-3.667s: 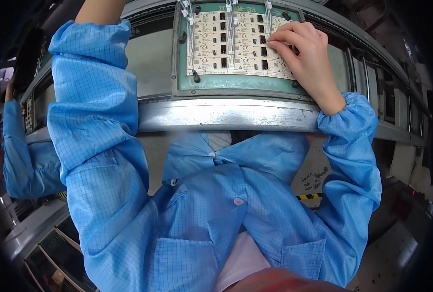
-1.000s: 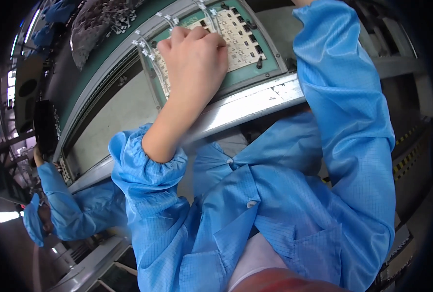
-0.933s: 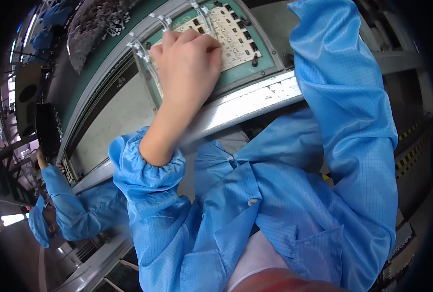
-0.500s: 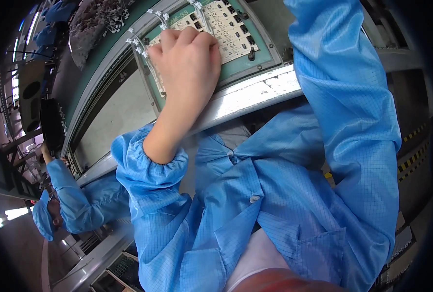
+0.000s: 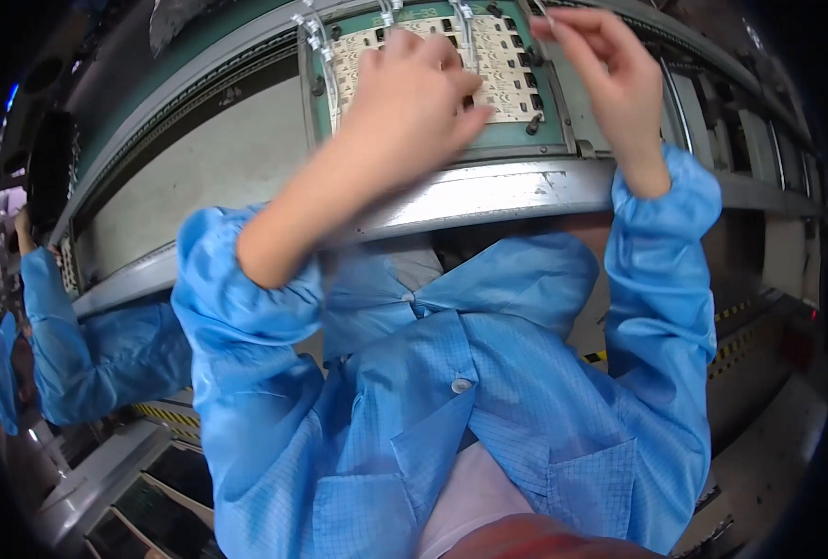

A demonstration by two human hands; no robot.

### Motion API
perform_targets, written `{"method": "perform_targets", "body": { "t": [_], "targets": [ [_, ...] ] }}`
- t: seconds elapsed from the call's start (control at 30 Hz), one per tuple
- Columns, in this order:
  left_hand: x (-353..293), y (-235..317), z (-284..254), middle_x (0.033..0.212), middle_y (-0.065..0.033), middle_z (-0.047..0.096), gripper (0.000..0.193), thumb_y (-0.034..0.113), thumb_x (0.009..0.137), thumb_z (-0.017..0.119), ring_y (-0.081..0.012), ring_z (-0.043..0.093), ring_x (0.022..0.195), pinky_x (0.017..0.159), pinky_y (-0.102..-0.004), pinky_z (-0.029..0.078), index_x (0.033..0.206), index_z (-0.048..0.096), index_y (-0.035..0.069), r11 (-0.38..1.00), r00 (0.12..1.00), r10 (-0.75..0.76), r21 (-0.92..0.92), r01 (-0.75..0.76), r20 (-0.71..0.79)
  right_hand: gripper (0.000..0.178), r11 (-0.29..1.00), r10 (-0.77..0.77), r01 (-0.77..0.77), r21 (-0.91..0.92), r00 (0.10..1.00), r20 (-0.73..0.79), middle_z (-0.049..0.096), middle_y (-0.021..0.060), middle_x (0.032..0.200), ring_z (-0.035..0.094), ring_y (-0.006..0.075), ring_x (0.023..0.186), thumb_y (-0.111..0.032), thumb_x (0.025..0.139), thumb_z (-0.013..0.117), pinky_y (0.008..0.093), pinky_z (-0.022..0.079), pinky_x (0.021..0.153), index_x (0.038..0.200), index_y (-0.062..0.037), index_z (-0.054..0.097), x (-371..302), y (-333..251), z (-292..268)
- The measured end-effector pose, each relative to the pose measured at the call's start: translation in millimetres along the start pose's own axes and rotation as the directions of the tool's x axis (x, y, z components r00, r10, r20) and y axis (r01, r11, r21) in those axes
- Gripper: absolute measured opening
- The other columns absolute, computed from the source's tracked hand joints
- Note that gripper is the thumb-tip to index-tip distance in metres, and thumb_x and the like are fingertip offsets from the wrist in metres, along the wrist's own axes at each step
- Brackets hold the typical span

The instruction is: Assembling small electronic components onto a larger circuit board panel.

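Observation:
A panel of cream circuit boards [image 5: 502, 79] with black components lies in a green carrier [image 5: 516, 136] at the top centre. White cables with small plugs [image 5: 323, 51] run across it in several places. Over the middle of the panel is my left hand [image 5: 405, 98], slightly blurred, its thumb and fingers apart and nothing seen in them. Raised beyond the carrier's right edge, my right hand [image 5: 614, 74] pinches with thumb and forefinger. A thin pale sliver shows at those fingertips, too small to name.
A metal rail [image 5: 488, 191] runs along the near side of the conveyor line. Left of the carrier lies a grey flat surface [image 5: 190, 158]. Another person in a blue smock [image 5: 107, 345] works at far left. Metal frame bars [image 5: 684, 102] stand at right.
My right hand has come into view from the top, now beside the carrier's right edge. My left hand has loosened from its closed grip and shifted right. The whole view has shifted.

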State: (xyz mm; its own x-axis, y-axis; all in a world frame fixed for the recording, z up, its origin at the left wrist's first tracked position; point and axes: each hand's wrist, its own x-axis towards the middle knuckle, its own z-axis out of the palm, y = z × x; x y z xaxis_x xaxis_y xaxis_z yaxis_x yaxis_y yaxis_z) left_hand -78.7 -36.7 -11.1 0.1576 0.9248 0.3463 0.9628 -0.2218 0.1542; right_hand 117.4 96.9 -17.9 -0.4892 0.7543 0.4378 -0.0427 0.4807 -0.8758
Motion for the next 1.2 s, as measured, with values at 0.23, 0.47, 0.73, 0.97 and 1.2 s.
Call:
{"method": "perform_targets", "body": {
  "t": [0.23, 0.47, 0.73, 0.97, 1.2],
  "targets": [
    [-15.0, -88.2, -51.0, 0.105, -0.0133, 0.062, 0.019, 0.005, 0.083, 0.065, -0.0325, 0.053, 0.108, 0.096, -0.0394, 0.042, 0.103, 0.064, 0.004, 0.967, 0.899, -0.234, -0.183, 0.176, -0.37, 0.01, 0.811, -0.155, 0.308, -0.498, 0.933, 0.326, 0.075, 0.0104, 0.106, 0.071, 0.0213, 0.098, -0.001, 0.093, 0.069, 0.0304, 0.055, 0.084, 0.103, 0.0002, 0.072, -28.4, -10.0, 16.7],
    [-16.5, -89.7, -49.5, 0.104, -0.0131, 0.062, 0.02, 0.007, 0.086, 0.065, -0.0328, 0.053, 0.107, 0.097, -0.0406, 0.043, 0.105, 0.064, 0.004, 0.962, 0.902, -0.228, -0.225, 0.152, -0.367, 0.009, 0.803, -0.046, 0.259, -0.537, 0.925, 0.378, 0.066, 0.0067, 0.094, 0.061, 0.0211, 0.086, -0.003, 0.085, 0.076, 0.0319, 0.049, 0.077, 0.093, -0.0006, 0.073, -24.1, -8.8, 18.6],
    [-19.0, -83.9, -44.3, 0.099, -0.0135, 0.06, 0.02, 0.006, 0.083, 0.065, -0.0336, 0.052, 0.1, 0.091, -0.0421, 0.043, 0.103, 0.066, 0.004, 0.957, 0.917, -0.202, -0.268, 0.109, -0.345, 0.008, 0.71, -0.128, 0.433, -0.555, 0.855, 0.503, 0.069, 0.0049, 0.093, 0.061, 0.0221, 0.091, -0.01, 0.084, 0.077, 0.0352, 0.044, 0.082, 0.091, -0.0057, 0.077, -10.6, -14.1, 13.8],
    [-20.6, -90.4, -36.4, 0.099, -0.0134, 0.062, 0.019, 0.007, 0.081, 0.064, -0.034, 0.053, 0.1, 0.091, -0.0428, 0.045, 0.1, 0.068, 0.004, 0.969, 0.922, -0.153, -0.239, 0.069, -0.355, 0.006, 0.715, -0.081, 0.404, -0.571, 0.859, 0.505, 0.068, -0.0053, 0.097, 0.059, 0.0161, 0.099, -0.016, 0.086, 0.078, 0.0369, 0.032, 0.099, 0.092, -0.0146, 0.079, -12.5, -11.0, 7.5],
    [-20.7, -89.0, -44.7, 0.099, -0.0131, 0.062, 0.017, 0.007, 0.082, 0.064, -0.0331, 0.053, 0.099, 0.09, -0.0418, 0.046, 0.097, 0.068, 0.004, 0.966, 0.929, -0.168, -0.244, 0.087, -0.331, 0.006, 0.676, -0.11, 0.427, -0.6, 0.864, 0.491, 0.067, -0.0051, 0.097, 0.059, 0.0161, 0.097, -0.015, 0.087, 0.078, 0.0364, 0.032, 0.099, 0.093, -0.0153, 0.079, -12.4, -10.7, 11.0]
  ]
}}
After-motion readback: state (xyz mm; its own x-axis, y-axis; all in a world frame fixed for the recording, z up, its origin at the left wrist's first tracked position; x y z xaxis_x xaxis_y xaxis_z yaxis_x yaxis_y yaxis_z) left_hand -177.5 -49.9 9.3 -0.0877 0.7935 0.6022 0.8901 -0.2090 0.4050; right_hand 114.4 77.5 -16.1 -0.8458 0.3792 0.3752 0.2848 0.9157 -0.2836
